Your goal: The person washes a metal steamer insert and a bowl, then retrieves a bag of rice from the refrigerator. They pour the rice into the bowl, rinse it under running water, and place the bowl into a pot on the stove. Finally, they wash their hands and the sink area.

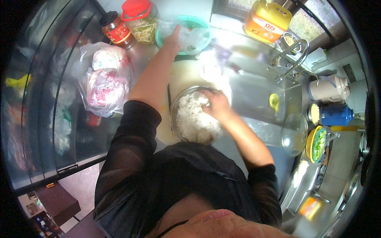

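Note:
A round metal bowl (173,119) before me holds a heap of white crumbly food (193,116); I cannot tell whether it is flour or rice. Over the bowl's right side, my right hand (218,105) has its fingers curled into the food. My left hand (173,43) reaches far forward to a turquoise plastic basin (208,44). It touches a clear plastic bag (190,37) lying over the basin, and most of its fingers are hidden. Under the bowl is a pale cutting board (165,131), with a dark, thin utensil (169,101) by the bowl's left edge.
Left stands a plastic bag of pink packages (104,83), behind it a red-lidded jar (143,26) and a black-lidded jar (116,28). A steel sink (253,80) with a faucet (293,59) lies right, below a yellow jug (266,22). A yellow basket of greens (312,144) stands farther right.

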A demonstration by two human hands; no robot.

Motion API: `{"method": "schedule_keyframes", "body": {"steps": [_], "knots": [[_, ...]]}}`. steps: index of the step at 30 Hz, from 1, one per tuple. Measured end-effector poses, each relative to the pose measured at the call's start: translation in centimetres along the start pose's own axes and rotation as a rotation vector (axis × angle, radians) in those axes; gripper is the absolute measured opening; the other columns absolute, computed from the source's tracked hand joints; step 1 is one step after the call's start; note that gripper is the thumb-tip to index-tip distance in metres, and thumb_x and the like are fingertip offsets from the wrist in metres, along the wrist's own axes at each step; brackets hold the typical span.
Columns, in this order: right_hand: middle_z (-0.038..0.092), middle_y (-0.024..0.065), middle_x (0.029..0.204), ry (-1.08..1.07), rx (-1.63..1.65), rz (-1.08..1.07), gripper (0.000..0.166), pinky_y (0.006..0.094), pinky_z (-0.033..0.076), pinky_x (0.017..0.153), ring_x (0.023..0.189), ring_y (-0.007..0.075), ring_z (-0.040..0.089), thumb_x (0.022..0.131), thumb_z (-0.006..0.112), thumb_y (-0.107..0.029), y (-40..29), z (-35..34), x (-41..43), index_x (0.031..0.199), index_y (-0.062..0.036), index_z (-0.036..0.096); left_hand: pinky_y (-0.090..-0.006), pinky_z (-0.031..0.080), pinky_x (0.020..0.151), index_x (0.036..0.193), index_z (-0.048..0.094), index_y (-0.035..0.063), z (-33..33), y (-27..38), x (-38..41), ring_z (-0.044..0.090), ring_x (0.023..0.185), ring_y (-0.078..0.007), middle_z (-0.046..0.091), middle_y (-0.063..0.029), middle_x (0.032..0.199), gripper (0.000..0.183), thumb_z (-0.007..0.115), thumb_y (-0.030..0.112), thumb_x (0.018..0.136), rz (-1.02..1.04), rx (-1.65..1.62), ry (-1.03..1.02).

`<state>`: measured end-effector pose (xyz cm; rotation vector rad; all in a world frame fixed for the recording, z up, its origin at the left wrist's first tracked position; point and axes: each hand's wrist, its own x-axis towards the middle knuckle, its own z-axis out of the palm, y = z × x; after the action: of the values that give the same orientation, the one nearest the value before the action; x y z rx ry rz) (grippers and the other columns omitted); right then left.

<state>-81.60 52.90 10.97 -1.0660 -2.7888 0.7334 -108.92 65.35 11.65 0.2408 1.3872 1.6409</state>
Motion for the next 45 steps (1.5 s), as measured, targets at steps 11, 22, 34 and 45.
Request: {"method": "schedule_keyframes", "body": {"steps": [11,22,34,45], "knots": [[0.055,0.0151,0.103,0.216,0.498,-0.089,0.045,0.0380,0.045,0.084,0.098,0.0323,0.054,0.072,0.069,-0.018,0.8,1.5,-3.0,0.111,-0.0084,0.048,-0.0393,0.030,0.100,0.132,0.036,0.0061,-6.5,-7.5,-19.4,0.041,0.118,-0.0311,0.042,-0.0158,0.130,0.067,0.066,0.024,0.075,0.829,1.002,-1.077],[0.054,0.0138,0.093,0.491,0.462,-0.250,0.023,0.0355,0.046,0.073,0.087,0.0316,0.055,0.079,0.062,-0.010,1.6,2.4,-1.1,0.100,-0.0070,0.053,-0.0372,0.035,0.094,0.123,0.041,0.0023,-6.5,-11.3,-18.6,0.045,0.110,-0.0312,0.046,-0.0169,0.116,0.053,0.061,0.013,0.076,0.668,0.916,-0.835],[0.055,0.0192,0.094,0.465,0.362,-0.006,0.018,0.0418,0.047,0.073,0.086,0.0374,0.057,0.083,0.057,-0.017,1.9,4.0,-4.7,0.100,-0.0105,0.055,-0.0359,0.038,0.091,0.110,0.050,0.0046,-8.5,-10.4,-18.4,0.048,0.105,-0.0296,0.050,-0.0134,0.109,0.042,0.063,0.012,0.071,0.742,0.964,-0.758],[0.046,0.0275,0.116,0.392,0.043,0.150,0.056,0.0447,0.040,0.090,0.106,0.0442,0.047,0.080,0.056,-0.016,2.0,6.3,-5.9,0.130,-0.0049,0.034,-0.0368,0.037,0.092,0.111,0.050,0.0044,-9.0,-11.1,-18.8,0.047,0.104,-0.0306,0.050,-0.0145,0.108,0.042,0.059,0.008,0.071,0.799,0.916,-0.731]]}}
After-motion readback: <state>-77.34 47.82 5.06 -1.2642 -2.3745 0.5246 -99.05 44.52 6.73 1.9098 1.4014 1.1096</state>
